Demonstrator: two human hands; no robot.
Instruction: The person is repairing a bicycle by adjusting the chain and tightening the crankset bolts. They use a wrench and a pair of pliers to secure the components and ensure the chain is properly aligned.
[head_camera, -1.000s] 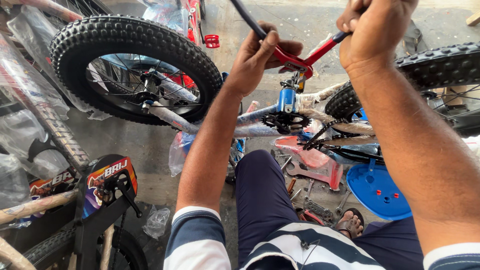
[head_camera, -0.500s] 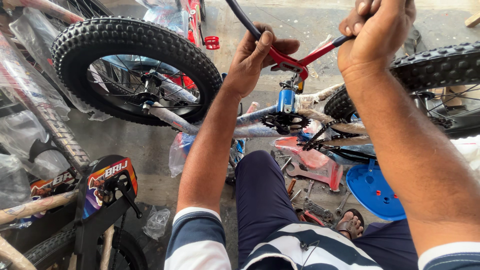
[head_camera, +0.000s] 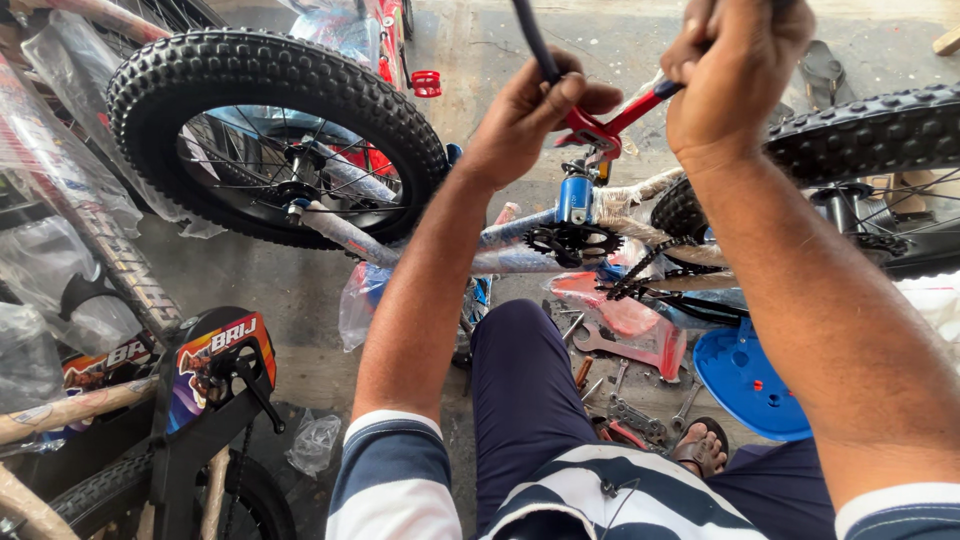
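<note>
Head view, top centre of the frame: left hand (head_camera: 530, 115) clenched on a black cable (head_camera: 532, 40) and red bracket (head_camera: 590, 128) above the blue frame (head_camera: 575, 198), right hand (head_camera: 735, 70) fisted round the red handle (head_camera: 650, 100); best steady the bracket while levering smoothly.

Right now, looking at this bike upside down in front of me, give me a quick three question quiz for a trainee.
1. True or false: the left hand grips the red crank arm above the chainring.
2. Which lies on the floor near the sandalled foot? A) wrenches B) a hammer C) a pump
3. Fill in: the knobby front tyre sits to the ____ of the left hand in the head view.

Key: 1 true; 2 A; 3 left. The right hand is closed on the same red part, higher up.
</note>
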